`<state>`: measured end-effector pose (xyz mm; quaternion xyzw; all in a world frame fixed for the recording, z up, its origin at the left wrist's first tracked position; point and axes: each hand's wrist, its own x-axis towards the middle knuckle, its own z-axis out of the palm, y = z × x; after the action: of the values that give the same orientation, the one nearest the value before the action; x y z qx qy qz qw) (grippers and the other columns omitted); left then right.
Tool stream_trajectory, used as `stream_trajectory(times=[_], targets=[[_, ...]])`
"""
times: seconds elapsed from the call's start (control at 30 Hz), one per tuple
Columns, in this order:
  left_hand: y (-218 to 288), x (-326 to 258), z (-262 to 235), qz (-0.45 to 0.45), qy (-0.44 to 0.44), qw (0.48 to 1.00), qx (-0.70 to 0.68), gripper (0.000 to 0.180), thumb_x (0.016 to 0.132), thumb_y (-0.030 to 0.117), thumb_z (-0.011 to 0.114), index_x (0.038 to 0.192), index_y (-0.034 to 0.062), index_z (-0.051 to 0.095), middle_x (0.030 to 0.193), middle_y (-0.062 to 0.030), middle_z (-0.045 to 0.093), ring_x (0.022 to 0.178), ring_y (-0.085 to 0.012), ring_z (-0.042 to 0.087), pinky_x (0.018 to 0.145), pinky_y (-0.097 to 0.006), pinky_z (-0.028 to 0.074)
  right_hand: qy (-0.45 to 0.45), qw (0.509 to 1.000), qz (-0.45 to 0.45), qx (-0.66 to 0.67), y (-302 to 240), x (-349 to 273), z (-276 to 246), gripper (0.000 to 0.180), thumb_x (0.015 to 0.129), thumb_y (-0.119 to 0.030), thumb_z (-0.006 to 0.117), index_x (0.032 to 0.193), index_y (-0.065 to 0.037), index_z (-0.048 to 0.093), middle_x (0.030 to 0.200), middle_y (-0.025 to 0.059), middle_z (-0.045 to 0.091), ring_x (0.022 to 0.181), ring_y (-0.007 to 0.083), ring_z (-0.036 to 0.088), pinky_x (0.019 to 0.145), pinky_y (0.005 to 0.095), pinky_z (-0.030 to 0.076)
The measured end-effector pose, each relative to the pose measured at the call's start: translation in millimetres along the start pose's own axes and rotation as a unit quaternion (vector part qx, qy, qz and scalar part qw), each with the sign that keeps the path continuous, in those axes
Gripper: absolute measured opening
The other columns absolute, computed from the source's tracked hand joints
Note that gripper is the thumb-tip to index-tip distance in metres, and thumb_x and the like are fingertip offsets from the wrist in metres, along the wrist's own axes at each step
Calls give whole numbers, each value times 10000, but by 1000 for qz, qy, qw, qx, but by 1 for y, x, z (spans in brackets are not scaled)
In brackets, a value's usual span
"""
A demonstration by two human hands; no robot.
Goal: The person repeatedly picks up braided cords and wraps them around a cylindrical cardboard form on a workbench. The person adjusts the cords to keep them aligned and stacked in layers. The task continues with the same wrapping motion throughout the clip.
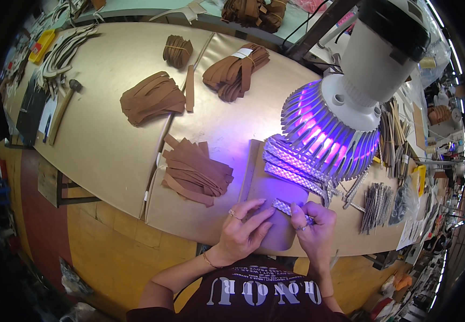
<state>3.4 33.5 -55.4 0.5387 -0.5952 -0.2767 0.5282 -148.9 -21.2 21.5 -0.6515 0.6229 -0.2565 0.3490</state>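
Under the purple light of a big finned lamp [329, 129], a short woven, braided strap [282, 206] lies at the near end of a flat board [275, 236]. My right hand [315, 222] is closed on the strap's right part, thumb and fingers pinching it. My left hand [243, 229] rests at the board, its fingers stretched out and apart beside the strap's left end; nothing shows in it. Several more braided straps [291, 169] are stacked beyond, partly hidden by the lamp. A loose pile of brown leather strips [197, 172] lies to the left of the board.
Tied bundles of brown strips [238, 71] [177, 51] and another stack of brown strips [152, 99] lie farther back. A hammer [65, 110] is at far left, near pale strips [68, 51]. Thin strips [377, 206] lie at right. The lamp hangs low over the board.
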Motion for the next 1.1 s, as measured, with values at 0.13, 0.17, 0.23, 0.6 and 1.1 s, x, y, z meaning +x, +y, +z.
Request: stream_trajectory(times=[0.13,0.17,0.23,0.6,1.1], targets=[[-1,0,0,-1,-4,1000,2,283,812,97,739,1090,57,701,1127,-147,613,938,-295,620,810,-369,521,5,1000,12,-12,-3,1,0,276,819,-155,730,632,7,605,537,103,527,483,200,441,501,342,363],[-1,0,0,-2,-4,1000,1,279,815,101,738,1088,56,702,1128,-149,614,937,-295,620,810,-369,520,5,1000,10,-15,-4,1,-1,274,818,-157,730,634,7,608,542,106,536,482,206,446,504,344,366],[0,0,1,-6,-2,1000,-2,272,820,108,737,1084,55,703,1128,-154,616,936,-294,622,810,-367,520,0,1000,17,-12,-6,2,-2,269,817,-163,729,641,7,618,550,110,545,483,213,450,513,346,371],[3,5,-2,-4,-34,999,12,408,823,150,749,1210,64,653,1160,-156,590,935,-292,611,815,-360,508,-7,1000,-5,4,-7,5,-3,266,828,-163,709,659,26,627,557,103,547,501,189,468,522,337,376],[5,13,-7,16,-78,995,67,403,836,176,744,1203,38,651,1167,-170,573,948,-295,609,832,-373,511,-14,998,17,-63,19,1,-42,336,808,-264,792,677,6,641,546,80,575,478,146,514,480,309,387]])
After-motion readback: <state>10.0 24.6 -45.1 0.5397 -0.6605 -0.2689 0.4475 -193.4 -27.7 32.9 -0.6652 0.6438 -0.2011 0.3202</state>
